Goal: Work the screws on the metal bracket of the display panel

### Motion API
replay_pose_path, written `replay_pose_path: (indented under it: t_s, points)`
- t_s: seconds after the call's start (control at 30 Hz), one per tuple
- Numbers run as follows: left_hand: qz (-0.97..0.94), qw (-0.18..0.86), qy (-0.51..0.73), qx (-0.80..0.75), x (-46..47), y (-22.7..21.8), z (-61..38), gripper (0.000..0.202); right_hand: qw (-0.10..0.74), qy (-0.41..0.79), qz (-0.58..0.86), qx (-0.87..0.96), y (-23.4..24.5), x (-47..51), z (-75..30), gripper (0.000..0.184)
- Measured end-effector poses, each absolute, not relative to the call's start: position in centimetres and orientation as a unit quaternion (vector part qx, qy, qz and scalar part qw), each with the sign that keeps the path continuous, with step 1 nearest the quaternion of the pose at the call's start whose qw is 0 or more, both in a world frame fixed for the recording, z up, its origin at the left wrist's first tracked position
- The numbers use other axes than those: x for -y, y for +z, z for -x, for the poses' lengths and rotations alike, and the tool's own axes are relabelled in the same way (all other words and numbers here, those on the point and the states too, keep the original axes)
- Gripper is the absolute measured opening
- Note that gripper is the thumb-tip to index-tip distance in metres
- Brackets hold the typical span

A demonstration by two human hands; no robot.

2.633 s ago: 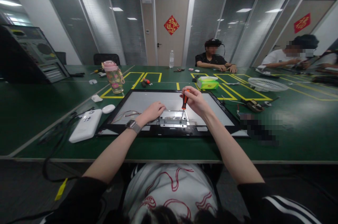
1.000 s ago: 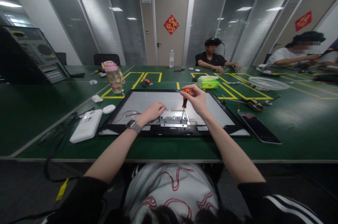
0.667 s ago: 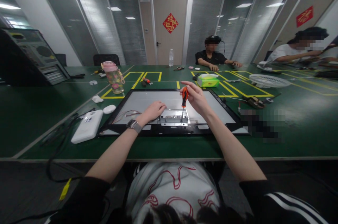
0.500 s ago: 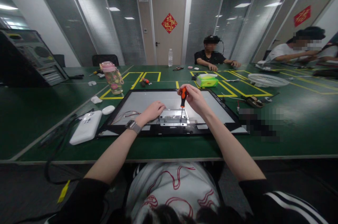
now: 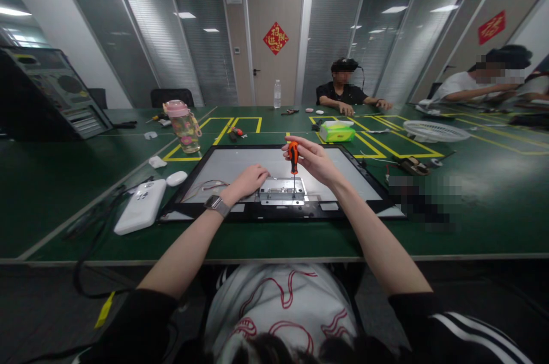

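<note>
your right hand (image 5: 311, 159) pinches the orange-and-black handle of the screwdriver (image 5: 293, 152), which stands nearly upright, its shaft pointing down to the right-hand part of the metal bracket (image 5: 281, 199). your left hand (image 5: 249, 179) lies palm down, fingers close together, at the bracket's left end; you cannot be confirmed as gripping anything with it. the bracket sits near the closer edge of the display panel (image 5: 240, 158), which lies flat on the tabletop (image 5: 266, 242) before you. thin wires (image 5: 206, 185) lie across the panel, left of your left hand. the white power bank (image 5: 141, 208) rests beside the panel's left edge.
</note>
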State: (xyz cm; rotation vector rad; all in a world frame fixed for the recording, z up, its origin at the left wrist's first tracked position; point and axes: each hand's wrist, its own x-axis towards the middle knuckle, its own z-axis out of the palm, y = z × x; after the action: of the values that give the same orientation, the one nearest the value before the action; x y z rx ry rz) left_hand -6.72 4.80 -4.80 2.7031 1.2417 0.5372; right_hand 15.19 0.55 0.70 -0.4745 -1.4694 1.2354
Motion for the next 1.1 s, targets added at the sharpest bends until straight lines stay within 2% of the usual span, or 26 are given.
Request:
replay_pose_path:
  t_s: [0.23,0.33,0.53,0.7,0.77,0.9,1.1]
  points:
    - [-0.894,0.059,0.182,-0.406,-4.93,-4.93,6.79,0.04,0.624,0.322,0.274,0.657,-0.07,-1.17,-15.0,0.024]
    - [-0.894,0.057,0.179,-0.407,-5.06,-4.98,6.78,0.039,0.63,0.265,0.3,0.665,0.19,-0.93,-15.08,0.02]
    - [-0.894,0.047,0.174,-0.411,-4.91,-4.84,6.72,0.039,0.611,0.28,0.291,0.681,0.42,-0.61,-15.22,0.028]
    - [-0.893,0.06,0.177,-0.41,-4.79,-4.8,6.75,0.04,0.633,0.179,0.327,0.679,0.31,-0.72,-15.23,0.016]
    - [-0.893,0.063,0.179,-0.409,-4.86,-4.86,6.79,0.041,0.623,0.2,0.313,0.688,0.33,-0.78,-15.42,0.019]
    - [-0.892,0.061,0.178,-0.412,-4.99,-4.96,6.8,0.04,0.599,0.315,0.265,0.687,0.37,-0.79,-15.58,0.029]
    - [-0.893,0.056,0.18,-0.408,-4.84,-4.8,6.7,0.039,0.641,0.238,0.306,0.663,0.36,-0.59,-14.98,0.013]
